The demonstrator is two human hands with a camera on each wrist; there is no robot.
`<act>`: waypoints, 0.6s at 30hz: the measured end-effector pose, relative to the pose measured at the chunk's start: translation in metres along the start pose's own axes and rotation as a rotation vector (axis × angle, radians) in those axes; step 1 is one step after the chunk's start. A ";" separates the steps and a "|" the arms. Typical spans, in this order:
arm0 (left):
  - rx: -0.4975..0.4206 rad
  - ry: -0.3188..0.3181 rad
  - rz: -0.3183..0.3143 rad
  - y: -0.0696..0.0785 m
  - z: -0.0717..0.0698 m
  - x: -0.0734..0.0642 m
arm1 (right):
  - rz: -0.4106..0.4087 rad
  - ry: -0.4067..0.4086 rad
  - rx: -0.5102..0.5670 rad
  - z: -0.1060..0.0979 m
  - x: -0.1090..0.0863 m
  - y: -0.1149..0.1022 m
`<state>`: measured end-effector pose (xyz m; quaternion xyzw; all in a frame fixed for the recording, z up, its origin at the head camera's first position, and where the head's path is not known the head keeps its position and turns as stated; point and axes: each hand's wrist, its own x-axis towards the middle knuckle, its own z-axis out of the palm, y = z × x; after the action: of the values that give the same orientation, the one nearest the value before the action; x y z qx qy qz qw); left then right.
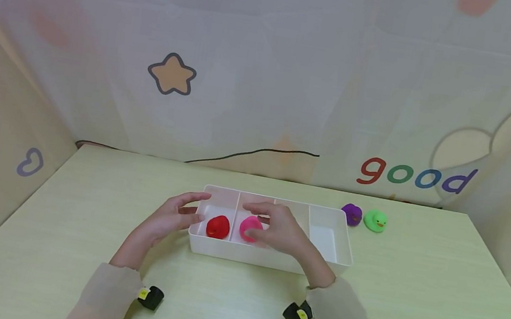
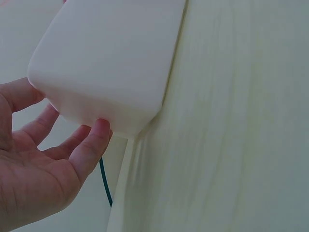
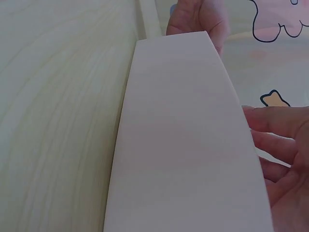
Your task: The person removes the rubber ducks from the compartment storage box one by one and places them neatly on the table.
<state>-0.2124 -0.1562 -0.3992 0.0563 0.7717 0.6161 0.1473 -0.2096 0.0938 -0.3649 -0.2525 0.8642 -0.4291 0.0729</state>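
Right in the middle of the head view, the right hand (image 1: 282,230) is over the tray, index finger stretched left, thumb across the front of a pink toy (image 1: 251,223); the span from index to thumb is fairly wide, and whether the thumb and another finger actually pinch the toy, I cannot tell. That pink toy sits in or just over the second compartment from the left, lower centre of the frame. Just left of it, the left hand (image 1: 172,218) has its fingers spread loosely at the tray's left end, and the left wrist view shows fingertips against that outer wall. Between the two hands, a red toy (image 1: 218,227) lies in the leftmost compartment. All this in a white tray (image 1: 244,254), four compartments side by side, its long outer wall filling the middle of the right wrist view with right-hand fingers along the edge. Out past its upper right corner, a purple toy (image 1: 352,215) is just beside the tray, and next to that a green duck (image 1: 376,220), both on the pale table (image 1: 86,212). Down at the bottom, each sleeve has a small black device beside it; behind, a printed backdrop (image 1: 267,74) carries a star at upper left and "good" at right.
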 end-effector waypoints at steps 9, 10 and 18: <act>0.006 0.003 -0.010 0.000 0.000 0.000 | 0.112 0.006 -0.232 0.014 0.013 -0.009; 0.007 0.004 -0.011 0.000 0.000 0.000 | 0.121 0.002 -0.249 0.015 0.014 -0.010; 0.002 0.002 -0.007 0.000 0.000 0.000 | 0.144 -0.005 -0.458 0.025 0.015 -0.018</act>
<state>-0.2126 -0.1564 -0.3990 0.0530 0.7726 0.6150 0.1488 -0.2074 0.0599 -0.3649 -0.2010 0.9546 -0.2152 0.0461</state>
